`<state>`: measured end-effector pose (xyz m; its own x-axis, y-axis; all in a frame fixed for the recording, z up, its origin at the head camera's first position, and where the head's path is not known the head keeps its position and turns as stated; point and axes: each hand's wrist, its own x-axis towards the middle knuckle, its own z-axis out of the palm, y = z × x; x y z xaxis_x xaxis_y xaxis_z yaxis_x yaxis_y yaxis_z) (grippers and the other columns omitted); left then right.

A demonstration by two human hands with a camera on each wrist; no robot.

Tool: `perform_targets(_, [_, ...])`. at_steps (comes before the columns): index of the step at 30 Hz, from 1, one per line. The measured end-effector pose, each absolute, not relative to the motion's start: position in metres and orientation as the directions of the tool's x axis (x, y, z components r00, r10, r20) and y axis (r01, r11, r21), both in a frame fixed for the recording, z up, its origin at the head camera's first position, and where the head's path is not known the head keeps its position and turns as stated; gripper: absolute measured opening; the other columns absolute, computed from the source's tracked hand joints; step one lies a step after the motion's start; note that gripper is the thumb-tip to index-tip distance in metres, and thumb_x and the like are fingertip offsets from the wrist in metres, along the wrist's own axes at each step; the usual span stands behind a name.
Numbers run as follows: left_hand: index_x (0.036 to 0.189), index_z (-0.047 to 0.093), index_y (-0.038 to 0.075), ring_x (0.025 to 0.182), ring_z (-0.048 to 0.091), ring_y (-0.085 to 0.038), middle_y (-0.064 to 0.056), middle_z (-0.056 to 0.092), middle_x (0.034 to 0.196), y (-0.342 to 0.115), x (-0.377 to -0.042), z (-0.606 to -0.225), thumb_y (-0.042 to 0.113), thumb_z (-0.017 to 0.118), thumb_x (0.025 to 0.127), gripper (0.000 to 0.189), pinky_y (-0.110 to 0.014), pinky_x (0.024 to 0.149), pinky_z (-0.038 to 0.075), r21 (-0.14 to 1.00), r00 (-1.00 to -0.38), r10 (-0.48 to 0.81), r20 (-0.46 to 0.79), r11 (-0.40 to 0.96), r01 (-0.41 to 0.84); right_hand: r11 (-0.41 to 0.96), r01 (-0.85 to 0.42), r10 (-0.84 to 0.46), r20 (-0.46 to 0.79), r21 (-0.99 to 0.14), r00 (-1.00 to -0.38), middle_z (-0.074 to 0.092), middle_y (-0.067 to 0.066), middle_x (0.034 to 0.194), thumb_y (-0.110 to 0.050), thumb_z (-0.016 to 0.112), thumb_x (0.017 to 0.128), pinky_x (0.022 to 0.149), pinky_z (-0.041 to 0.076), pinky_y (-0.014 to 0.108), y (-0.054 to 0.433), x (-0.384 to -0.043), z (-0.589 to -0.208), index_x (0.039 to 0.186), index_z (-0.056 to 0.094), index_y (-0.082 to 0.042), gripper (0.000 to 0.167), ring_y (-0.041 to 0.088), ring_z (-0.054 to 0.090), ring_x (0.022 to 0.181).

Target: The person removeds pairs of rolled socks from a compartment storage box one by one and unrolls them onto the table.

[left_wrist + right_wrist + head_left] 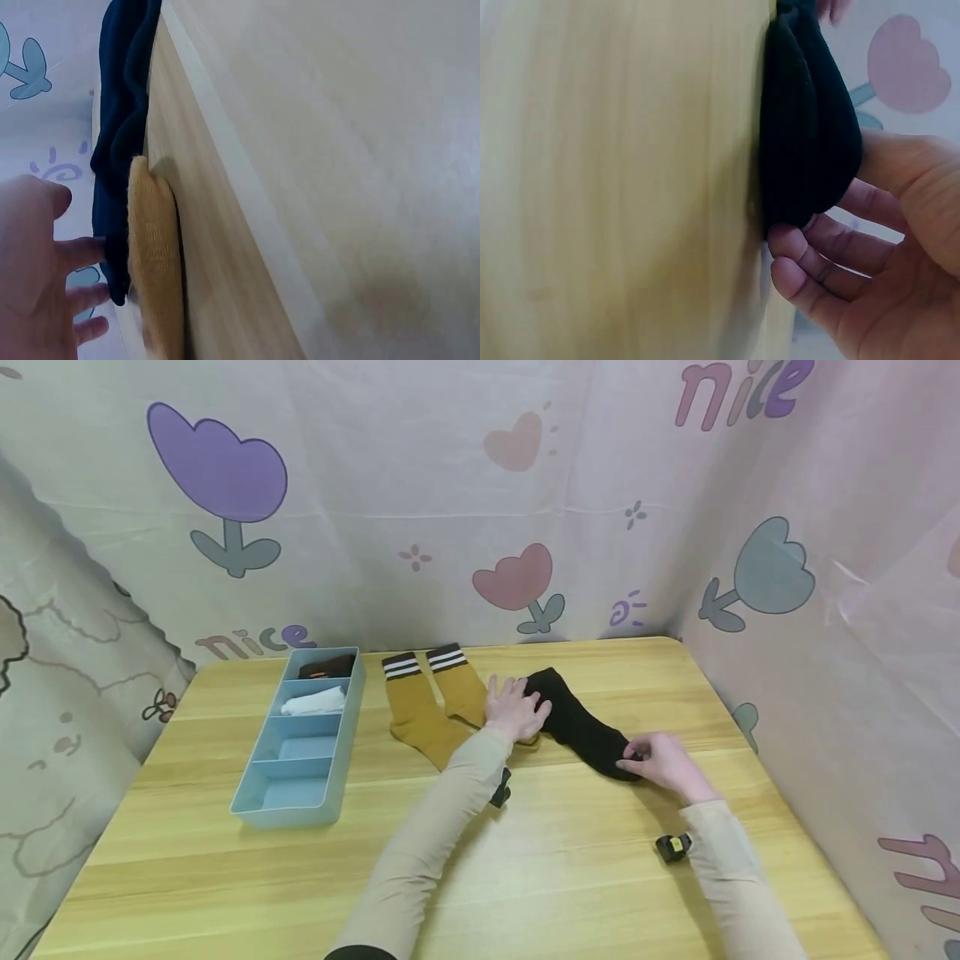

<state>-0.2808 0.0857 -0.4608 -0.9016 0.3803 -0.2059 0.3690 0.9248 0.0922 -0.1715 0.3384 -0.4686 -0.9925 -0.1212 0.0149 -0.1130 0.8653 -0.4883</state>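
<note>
A black sock (581, 722) lies stretched at a slant on the table; layers show at its near end, and I cannot tell if it is one sock or two stacked. My left hand (517, 710), fingers spread, touches its far end and reaches over the yellow socks (423, 714), which have dark cuffs with white stripes. At the near end, my right hand (663, 764) pinches the black sock between thumb and fingers. The right wrist view shows that hand (877, 247) at the sock's rounded end (806, 142). In the left wrist view a yellow sock (156, 262) lies beside the black one.
To the left stands a light blue organizer box (347, 760) with several compartments in a row. A dark brown item (330, 667) lies in its farthest compartment, and a white folded item (315, 702) in the one before it. Patterned curtains (390, 460) hang behind and beside the wooden table (187, 877).
</note>
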Motion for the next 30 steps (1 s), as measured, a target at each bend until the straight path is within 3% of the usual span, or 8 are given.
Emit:
perform_targets(10, [0.156, 0.036, 0.037, 0.156, 0.018, -0.025, -0.002, 0.025, 0.167, 0.077, -0.290, -0.471, 0.051, 0.037, 0.104, 0.053, -0.053, 0.129, 0.001, 0.098, -0.926, 0.332, -0.180, 0.943, 0.318, 0.819, -0.123, -0.134, 0.022, -0.560, -0.991, 0.070, 0.003, 0.079, -0.017, 0.081, 0.082, 0.065, 0.046, 0.021, 0.320, -0.174, -0.471, 0.084, 0.071, -0.008, 0.014, 0.007, 0.056, 0.070])
perform_targets(23, [0.159, 0.027, 0.038, 0.159, 0.010, -0.027, 0.000, 0.021, 0.170, 0.075, -0.301, -0.480, 0.058, 0.037, 0.104, 0.059, -0.054, 0.128, -0.004, 0.133, -0.913, 0.342, -0.223, 0.938, 0.319, 0.825, -0.081, -0.093, 0.007, -0.560, -0.996, 0.067, 0.002, 0.078, -0.020, 0.079, 0.084, 0.063, 0.041, 0.023, 0.318, -0.174, -0.475, 0.086, 0.070, -0.008, 0.015, 0.009, 0.052, 0.067])
perform_targets(30, [0.160, 0.024, 0.037, 0.159, 0.009, -0.027, 0.001, 0.021, 0.170, 0.072, -0.301, -0.477, 0.054, 0.035, 0.106, 0.058, -0.053, 0.129, -0.004, 0.126, -0.918, 0.331, -0.217, 0.942, 0.310, 0.757, -0.107, -0.128, 0.014, -0.645, -0.992, 0.069, 0.008, 0.084, -0.015, 0.081, 0.083, 0.067, 0.049, 0.019, 0.317, -0.177, -0.476, 0.095, 0.069, -0.003, 0.020, 0.011, 0.060, 0.075])
